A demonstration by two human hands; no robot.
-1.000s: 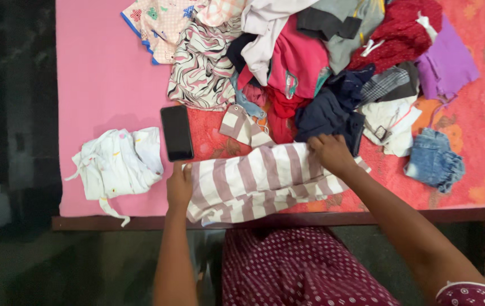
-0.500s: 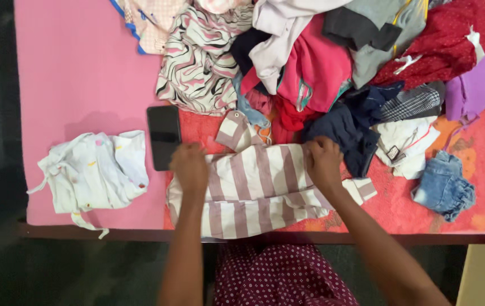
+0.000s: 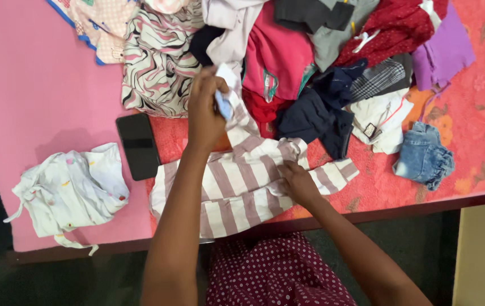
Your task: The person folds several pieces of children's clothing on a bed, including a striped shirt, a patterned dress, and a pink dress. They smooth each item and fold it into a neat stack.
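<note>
Striped garment (image 3: 237,190), pink and white, lies spread at the near edge of the bed (image 3: 44,85), over the line where the plain pink sheet meets the red flowered part. Left hand (image 3: 207,110) is up above it, clenched on the garment's far end, a sleeve or corner, lifted toward the pile with a bit of pale blue cloth showing between the fingers. Right hand (image 3: 298,184) is down flat on the stripes at the right side, fingers pressing the fold just beside the short striped sleeve that sticks out to the right; it pins the cloth and does not grip it. Just left of the garment, a dark phone (image 3: 137,146) lies face up on the sheet, touching or nearly touching the striped edge. Further left, well apart, sits a folded white garment (image 3: 69,190) with small coloured dots and loose ties. Beyond the hands, a heap of clothes (image 3: 310,62) fills the far side: a wavy black-and-white print, a bright pink top, dark navy pieces, a purple one. Off to the right, a small pair of denim shorts (image 3: 424,156) lies alone.
</note>
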